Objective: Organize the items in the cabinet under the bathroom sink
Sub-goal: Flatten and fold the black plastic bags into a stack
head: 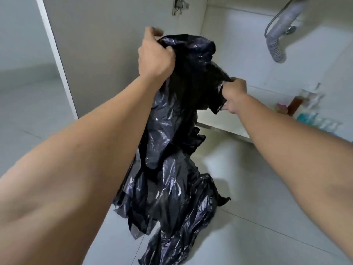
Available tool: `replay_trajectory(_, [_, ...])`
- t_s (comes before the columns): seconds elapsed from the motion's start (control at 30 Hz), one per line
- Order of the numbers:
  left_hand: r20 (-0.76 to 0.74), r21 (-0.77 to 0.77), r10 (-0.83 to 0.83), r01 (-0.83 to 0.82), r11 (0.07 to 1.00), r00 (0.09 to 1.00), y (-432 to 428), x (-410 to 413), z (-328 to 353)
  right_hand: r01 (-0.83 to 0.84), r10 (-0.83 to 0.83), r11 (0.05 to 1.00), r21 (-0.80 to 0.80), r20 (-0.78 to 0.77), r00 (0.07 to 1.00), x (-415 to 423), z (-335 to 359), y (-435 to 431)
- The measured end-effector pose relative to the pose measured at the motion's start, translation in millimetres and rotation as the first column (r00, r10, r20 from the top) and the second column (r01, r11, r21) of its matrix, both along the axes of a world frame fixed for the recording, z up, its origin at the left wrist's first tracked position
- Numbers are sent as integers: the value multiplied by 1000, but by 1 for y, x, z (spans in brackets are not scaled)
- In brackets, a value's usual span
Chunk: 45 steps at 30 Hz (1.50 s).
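Note:
A large black plastic bag hangs crumpled in front of the open cabinet, its lower end trailing on the tiled floor. My left hand grips the bag's top edge high up, fingers curled into the plastic. My right hand pinches another part of the upper edge lower and to the right. The bag is stretched between both hands. Its inside is hidden.
The open cabinet door stands to the left, hinge at the top. A grey corrugated drain hose hangs inside the cabinet at upper right. Several bottles, one brown and some blue, stand on the cabinet floor at right. Pale floor tiles lie below.

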<state>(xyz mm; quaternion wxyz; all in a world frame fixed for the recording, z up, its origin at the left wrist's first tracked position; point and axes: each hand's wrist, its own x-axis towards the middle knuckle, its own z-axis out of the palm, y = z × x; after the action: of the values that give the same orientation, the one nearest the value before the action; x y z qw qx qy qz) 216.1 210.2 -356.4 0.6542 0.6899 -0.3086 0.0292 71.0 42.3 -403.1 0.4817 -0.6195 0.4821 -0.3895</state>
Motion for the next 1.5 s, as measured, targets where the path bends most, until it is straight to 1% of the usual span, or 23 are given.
replay_trajectory(0.13, [-73,32,-43,46,998,996,-31,-34,18,169,-168,977,-126,25,986,-57,43,-11])
replay_trajectory(0.2, [-99,82,-63,71,994,993,-58,-59,17,271,-289,938,-218,-56,956,-99,61,-13])
replay_trajectory(0.3, [-38,224,-30,38,974,999,-99,-102,-8,345,-399,895,-284,-160,903,-158,79,-13])
replay_trajectory(0.33, [-37,227,-61,68,971,997,-112,-116,-20,370,-434,879,-301,-182,882,-174,82,-12])
replay_trajectory(0.43, [-169,142,-309,333,932,936,-146,-157,-61,439,-538,814,-381,-207,817,-218,75,-8])
replay_trajectory(0.5, [-185,116,-434,458,881,882,-154,-178,-84,412,-593,764,-496,-290,751,-240,59,0])
replay_trajectory(0.6, [-127,245,-540,554,796,832,-150,-192,-118,225,-565,782,-581,-511,648,-277,19,24])
replay_trajectory(0.67, [-77,366,-620,600,711,781,-144,-191,-144,14,-453,848,-530,-712,536,-306,-20,39])
replay_trajectory(0.73, [-34,517,-734,640,568,678,-136,-189,-168,-124,-313,919,-374,-884,348,-329,-59,50])
replay_trajectory(0.8, [-39,736,-873,605,304,486,-121,-194,-187,-187,-165,964,-191,-975,146,-347,-102,62])
replay_trajectory(0.87, [-89,907,-943,418,57,321,-102,-207,-207,-189,23,982,16,-999,35,-363,-151,79])
replay_trajectory(0.9, [-115,946,-953,323,-19,281,-94,-214,-217,-180,100,979,94,-995,22,-372,-175,86])
replay_trajectory(0.97, [-148,978,-955,181,-102,258,-79,-232,-233,-138,215,968,208,-976,30,-388,-214,97])
replay_trajectory(1.07, [-227,974,-948,77,-215,224,-60,-259,-263,-98,431,902,421,-889,156,-397,-238,107])
replay_trajectory(1.13, [-341,938,-907,27,-345,249,-45,-277,-284,-95,577,816,570,-792,200,-402,-235,110])
replay_trajectory(1.17, [-353,932,-886,24,-363,301,-37,-285,-295,-75,591,804,591,-778,214,-406,-236,108])
replay_trajectory(1.2, [-322,943,-876,44,-329,361,-30,-292,-305,-60,553,829,557,-797,242,-410,-240,106])
replay_trajectory(1.23, [-249,968,-871,72,-241,424,-23,-298,-312,-54,469,879,474,-837,283,-411,-246,104])
replay_trajectory(1.3, [-44,996,-850,91,4,525,-9,-309,-324,-71,262,965,253,-907,331,-411,-264,102])
replay_trajectory(1.33, [10,991,-844,109,81,536,-4,-313,-331,-90,202,979,183,-921,334,-409,-274,105])
replay_trajectory(1.37, [2,987,-852,134,85,523,0,-317,-340,-107,192,980,165,-925,328,-407,-283,110])
replay_trajectory(1.43, [-121,980,-854,200,-19,507,5,-325,-354,-145,290,955,257,-910,297,-407,-296,117])
replay_trajectory(1.5, [-173,982,-837,158,-105,520,11,-330,-365,-164,376,925,342,-883,280,-415,-305,119])
